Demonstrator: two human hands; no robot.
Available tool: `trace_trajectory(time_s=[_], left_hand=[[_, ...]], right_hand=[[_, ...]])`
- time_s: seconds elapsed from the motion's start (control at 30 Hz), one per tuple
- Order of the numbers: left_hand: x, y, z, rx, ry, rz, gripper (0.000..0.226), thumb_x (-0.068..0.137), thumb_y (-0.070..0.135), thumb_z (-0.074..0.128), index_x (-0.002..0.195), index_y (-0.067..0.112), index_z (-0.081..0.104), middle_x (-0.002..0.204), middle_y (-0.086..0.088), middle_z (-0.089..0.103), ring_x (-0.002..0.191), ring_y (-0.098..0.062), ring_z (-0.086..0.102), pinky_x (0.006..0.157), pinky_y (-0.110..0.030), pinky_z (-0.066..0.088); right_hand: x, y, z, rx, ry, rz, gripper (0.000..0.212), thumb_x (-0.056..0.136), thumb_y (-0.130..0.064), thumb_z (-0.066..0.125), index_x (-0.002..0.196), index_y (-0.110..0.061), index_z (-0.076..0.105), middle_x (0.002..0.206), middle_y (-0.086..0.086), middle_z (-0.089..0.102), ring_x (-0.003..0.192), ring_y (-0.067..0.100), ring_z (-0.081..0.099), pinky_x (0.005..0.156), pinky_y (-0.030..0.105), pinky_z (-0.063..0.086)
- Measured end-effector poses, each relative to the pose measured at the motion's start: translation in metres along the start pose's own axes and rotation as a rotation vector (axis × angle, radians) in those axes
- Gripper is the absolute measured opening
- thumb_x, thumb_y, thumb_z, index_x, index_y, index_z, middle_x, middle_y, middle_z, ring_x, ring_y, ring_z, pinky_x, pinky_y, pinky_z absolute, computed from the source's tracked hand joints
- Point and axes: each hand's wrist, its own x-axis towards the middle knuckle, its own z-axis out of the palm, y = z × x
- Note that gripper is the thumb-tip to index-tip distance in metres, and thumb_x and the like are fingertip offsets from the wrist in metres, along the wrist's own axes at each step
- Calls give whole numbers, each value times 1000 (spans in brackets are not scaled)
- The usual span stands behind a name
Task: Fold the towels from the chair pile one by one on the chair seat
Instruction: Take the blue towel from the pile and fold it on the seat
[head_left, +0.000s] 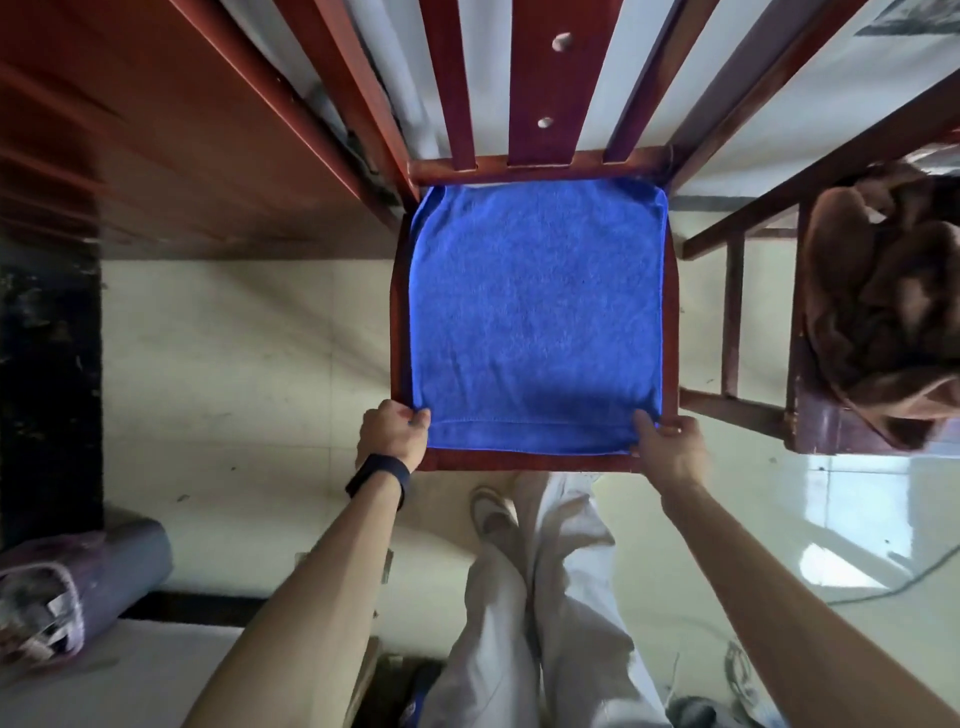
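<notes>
Blue terry towel (535, 312) lies spread flat over the red-brown wooden chair seat (519, 461) and covers nearly all of it. Only a thin wooden rim shows along the left, right and near sides. Its far edge reaches the foot of the slatted red-brown chair back (550, 88), and its stitched hem runs along the near edge.

The left hand (393, 431) is at the near left corner of the blue terry towel, fingers curled in and pinching the cloth there. A dark wristband (378, 475) circles that wrist. The right hand (670, 447) is at the near right corner: its thumb lies on top of the cloth and the fingers wrap round the corner at the edge of the seat, so it too holds the towel. Both forearms reach forward from the bottom of the view, well apart, one on each side of the person's pale trousers (545, 597). One light shoe (491, 514) shows just below the front of the seat.

To the right stands a second dark wooden chair (826, 431), and on it sits a crumpled pile of brown towels (883, 296). A red-brown wooden cabinet (182, 130) fills the upper left. On the pale glossy tiled floor (234, 364), a rolled grey mat (104, 571) lies at the lower left and a thin cable (883, 592) trails at the lower right.
</notes>
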Motion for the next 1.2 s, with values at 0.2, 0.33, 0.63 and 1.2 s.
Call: trace_trajectory(time_s=[0.2,0.33,0.63,1.2], left_hand=[[-6,2,-14,-58,-33,-30,31,92,34,59,76,8,64,76,-9,63,71,-27,54,68,-32,45],[-5,-1,-26,-226,-23,-76,18,86,33,67,78,19,60,85,-2,68,79,-25,63,77,-31,51],[-2,-28,-28,-333,-165,-137,22,84,36,71,86,18,59,81,-8,64,63,-25,57,62,-29,43],[-21,-14,4,-44,14,-123,22,95,34,54,99,13,57,96,-7,65,84,-29,60,70,-32,44]], right_hand=[[26,-3,1,-7,24,56,14,77,-30,60,82,-27,48,78,6,69,75,35,72,77,52,60],[31,4,-9,14,82,17,18,71,-35,48,85,-25,50,87,7,71,78,35,71,77,49,60],[-17,7,-27,69,140,-50,10,86,-23,54,95,-24,49,92,9,69,82,34,66,80,48,56],[-5,21,-11,-159,74,-103,29,99,-29,54,113,-4,56,111,18,64,109,40,57,89,39,42]])
